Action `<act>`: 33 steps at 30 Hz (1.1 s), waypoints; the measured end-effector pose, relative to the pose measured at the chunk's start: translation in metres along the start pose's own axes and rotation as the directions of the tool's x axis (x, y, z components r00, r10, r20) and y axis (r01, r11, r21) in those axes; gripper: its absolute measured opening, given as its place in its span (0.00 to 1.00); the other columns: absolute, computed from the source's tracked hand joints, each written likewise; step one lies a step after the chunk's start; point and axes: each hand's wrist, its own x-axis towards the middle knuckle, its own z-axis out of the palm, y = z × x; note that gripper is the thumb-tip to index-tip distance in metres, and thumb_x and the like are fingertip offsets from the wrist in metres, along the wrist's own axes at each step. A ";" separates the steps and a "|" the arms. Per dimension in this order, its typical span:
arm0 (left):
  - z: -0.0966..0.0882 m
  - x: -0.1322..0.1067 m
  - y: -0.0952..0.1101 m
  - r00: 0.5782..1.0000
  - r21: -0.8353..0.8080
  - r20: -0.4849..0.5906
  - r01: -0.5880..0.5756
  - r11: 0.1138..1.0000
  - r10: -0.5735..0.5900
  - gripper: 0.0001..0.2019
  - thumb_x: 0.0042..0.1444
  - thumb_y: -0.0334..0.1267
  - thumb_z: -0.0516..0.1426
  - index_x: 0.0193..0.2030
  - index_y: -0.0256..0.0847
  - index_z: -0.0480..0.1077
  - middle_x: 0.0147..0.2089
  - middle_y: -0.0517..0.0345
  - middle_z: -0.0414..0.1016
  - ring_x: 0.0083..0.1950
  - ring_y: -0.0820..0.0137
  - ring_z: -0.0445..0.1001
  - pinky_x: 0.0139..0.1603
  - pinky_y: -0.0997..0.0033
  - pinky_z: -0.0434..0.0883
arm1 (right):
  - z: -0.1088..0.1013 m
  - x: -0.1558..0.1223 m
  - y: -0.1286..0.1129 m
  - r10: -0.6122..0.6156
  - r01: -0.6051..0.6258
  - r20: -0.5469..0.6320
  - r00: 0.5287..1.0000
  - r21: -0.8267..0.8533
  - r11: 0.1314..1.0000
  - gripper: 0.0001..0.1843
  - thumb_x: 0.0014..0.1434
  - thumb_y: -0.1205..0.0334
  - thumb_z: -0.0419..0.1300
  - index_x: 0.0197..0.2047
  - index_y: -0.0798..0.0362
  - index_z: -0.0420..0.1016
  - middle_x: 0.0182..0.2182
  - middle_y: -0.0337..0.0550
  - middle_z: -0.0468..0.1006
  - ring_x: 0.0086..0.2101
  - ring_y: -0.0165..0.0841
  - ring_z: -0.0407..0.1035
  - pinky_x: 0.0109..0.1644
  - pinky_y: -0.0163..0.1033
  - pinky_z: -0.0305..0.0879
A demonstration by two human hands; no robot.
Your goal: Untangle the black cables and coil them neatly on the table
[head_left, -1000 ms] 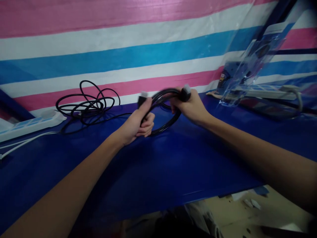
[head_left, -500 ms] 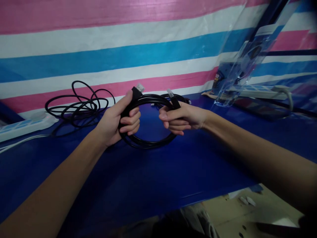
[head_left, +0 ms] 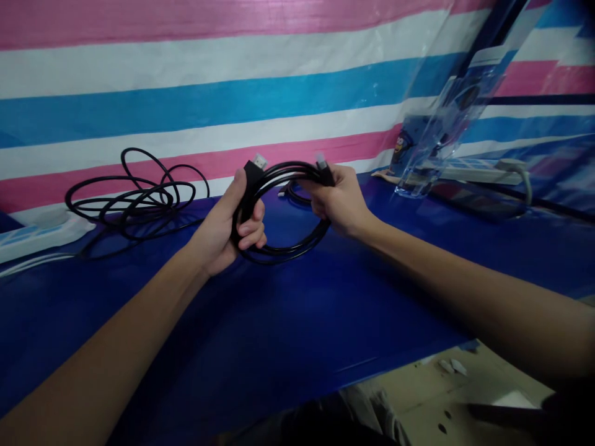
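A black HDMI cable point(head_left: 288, 253), wound into a round coil, hangs between my two hands above the blue table. My left hand point(head_left: 225, 232) is closed round the coil's left side, its thumb along a black plug point(head_left: 253, 172) with a clear cap that points up. On the right side my right hand point(head_left: 341, 198) is closed on the coil, back of the hand toward me. The cable's other capped plug point(head_left: 324, 170) sticks up by its fingers, which are partly hidden.
A loose heap of black cable point(head_left: 139, 204) lies at the back left near a white power strip point(head_left: 41, 235). Another small black cable point(head_left: 294, 195) rests behind the coil. Clear plastic packaging point(head_left: 432, 148) and a dark flat device point(head_left: 478, 198) are at the right. The table point(head_left: 260, 334) ends in front.
My right hand has turned over, its back now toward me, and grips the coil's right side. The coil has come up slightly. The view has shifted a little.
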 end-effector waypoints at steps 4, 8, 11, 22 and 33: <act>0.008 -0.001 -0.004 0.999 -0.118 -0.001 -0.049 0.992 0.049 0.24 0.59 0.55 0.47 0.22 0.39 0.63 0.14 0.66 0.57 0.18 0.76 0.66 0.34 0.70 0.73 | -0.005 0.005 0.008 0.274 -0.267 0.001 0.962 0.229 0.936 0.02 0.54 0.68 0.58 0.33 0.59 0.69 0.13 0.25 0.44 0.14 0.19 0.39 0.15 0.30 0.39; 0.010 -0.002 -0.001 0.995 -0.129 -0.077 -0.074 0.989 0.064 0.28 0.62 0.56 0.39 0.21 0.39 0.62 0.11 0.67 0.50 0.12 0.77 0.58 0.25 0.73 0.70 | -0.011 0.006 0.005 0.274 -0.287 0.241 0.931 0.020 0.958 0.08 0.56 0.64 0.58 0.39 0.59 0.71 0.12 0.27 0.51 0.13 0.20 0.46 0.16 0.29 0.46; 0.010 -0.004 0.005 0.995 -0.090 -0.083 -0.061 0.994 0.053 0.32 0.59 0.61 0.35 0.22 0.38 0.64 0.11 0.67 0.48 0.10 0.78 0.54 0.19 0.75 0.66 | -0.017 0.009 -0.001 0.129 -0.039 0.311 0.941 -0.281 0.959 0.11 0.57 0.61 0.58 0.41 0.59 0.73 0.13 0.31 0.60 0.14 0.23 0.57 0.18 0.30 0.53; 0.012 -0.015 0.021 0.997 0.120 0.061 0.031 0.992 -0.039 0.15 0.60 0.39 0.48 0.25 0.36 0.67 0.11 0.68 0.47 0.10 0.82 0.46 0.14 0.81 0.54 | -0.005 -0.005 -0.021 -0.296 0.419 0.330 0.897 -0.416 0.807 0.10 0.55 0.69 0.55 0.41 0.57 0.73 0.26 0.38 0.72 0.26 0.26 0.63 0.30 0.31 0.58; 0.020 -0.025 0.026 0.969 0.501 0.087 -0.242 0.831 0.230 0.14 0.50 0.39 0.62 0.17 0.36 0.68 0.10 0.64 0.59 0.11 0.79 0.59 0.12 0.81 0.54 | -0.009 -0.014 -0.044 0.206 -0.086 0.645 0.736 -0.212 0.974 0.07 0.51 0.61 0.62 0.32 0.57 0.73 0.15 0.31 0.60 0.15 0.20 0.50 0.15 0.28 0.44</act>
